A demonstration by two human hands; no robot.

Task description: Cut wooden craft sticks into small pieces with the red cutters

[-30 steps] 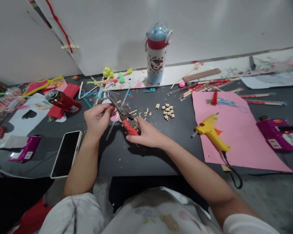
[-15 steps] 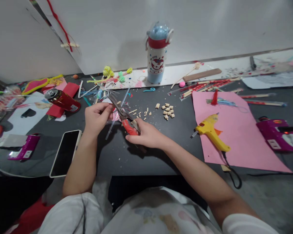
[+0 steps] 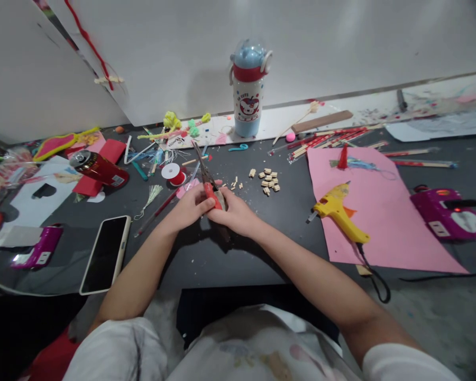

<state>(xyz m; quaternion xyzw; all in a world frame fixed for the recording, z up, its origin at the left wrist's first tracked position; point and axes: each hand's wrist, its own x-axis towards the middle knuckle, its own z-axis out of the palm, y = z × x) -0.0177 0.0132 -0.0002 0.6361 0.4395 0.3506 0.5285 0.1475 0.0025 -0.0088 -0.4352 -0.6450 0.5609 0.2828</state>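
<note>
My right hand is wrapped around the handles of a pair of red-handled snips, whose dark metal blades point away from me. My left hand closes on the red grip from the other side, its thumb pressed on the handle. Just beyond the hands lie short cut wooden bits. Right of them sits a cluster of small bundled wooden pieces. A spool of red thread stands left of the blades. Near it lies a thin wooden stick.
A yellow glue gun lies on pink paper at the right. A phone and a red can are at the left. A bottle stands at the back, with red-wrapped sticks to its right.
My left hand has moved right and nearer, from beside the blades onto the snips' handles. The snips now point more straight away from me, and the thread spool is uncovered.
</note>
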